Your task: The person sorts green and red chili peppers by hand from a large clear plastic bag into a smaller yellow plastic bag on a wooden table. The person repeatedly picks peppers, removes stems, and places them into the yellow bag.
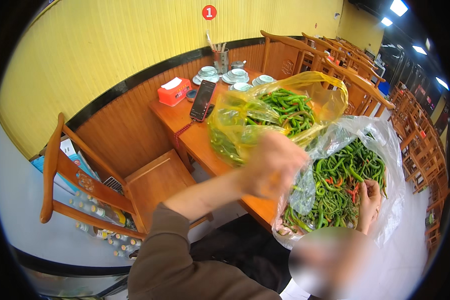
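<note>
My right hand (369,199) pinches a green chili pepper (355,174) by its end, over the clear plastic bag (392,213). Many green chilies (332,172), a few red ones (354,192) and a heap of thin green stems (337,206) lie inside that bag. Motion blurs my left hand (275,163), which is raised with curled fingers between the two bags; whether it holds anything is unclear. Just beyond it, a yellow plastic bag (228,131) stands open with more green chilies (290,107) in it.
A phone (203,101) leans upright on the wooden table (195,138), near a red tissue box (174,92), stacked dishes (235,76) and a chopstick holder (220,62). A wooden chair (157,180) stands to the left, with bottles (97,210) beyond it. More chairs (360,82) line the right.
</note>
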Tool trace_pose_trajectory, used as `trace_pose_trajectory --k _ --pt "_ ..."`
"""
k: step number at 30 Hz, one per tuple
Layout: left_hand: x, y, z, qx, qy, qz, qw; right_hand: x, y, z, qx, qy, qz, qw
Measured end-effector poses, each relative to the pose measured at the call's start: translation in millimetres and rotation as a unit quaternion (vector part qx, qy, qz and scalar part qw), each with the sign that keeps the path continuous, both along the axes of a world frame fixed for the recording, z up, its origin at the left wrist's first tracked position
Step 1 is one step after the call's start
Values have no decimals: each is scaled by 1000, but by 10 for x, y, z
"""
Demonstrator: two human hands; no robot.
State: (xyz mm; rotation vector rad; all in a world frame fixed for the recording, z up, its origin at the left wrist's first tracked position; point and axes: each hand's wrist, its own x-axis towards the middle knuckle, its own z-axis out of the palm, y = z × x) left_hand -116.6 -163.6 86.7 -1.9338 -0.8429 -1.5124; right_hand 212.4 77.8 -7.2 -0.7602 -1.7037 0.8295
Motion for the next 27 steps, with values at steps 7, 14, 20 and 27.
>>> trace_pose_trajectory --k 7,14,20,27 --pt "1315 1231 -505 -149 -16 -71 986 101 -233 17 -56 40 108 992" --pt "1269 1695 -935 -330 52 -41 942 -57 -272 -32 44 -67 -27 996" --pt "1092 1644 -913 -437 51 -190 878 -28 -519 275 10 -144 67 987" --pt "926 1555 -829 -526 -156 -240 801 -28 -526 451 -54 -225 183 955"
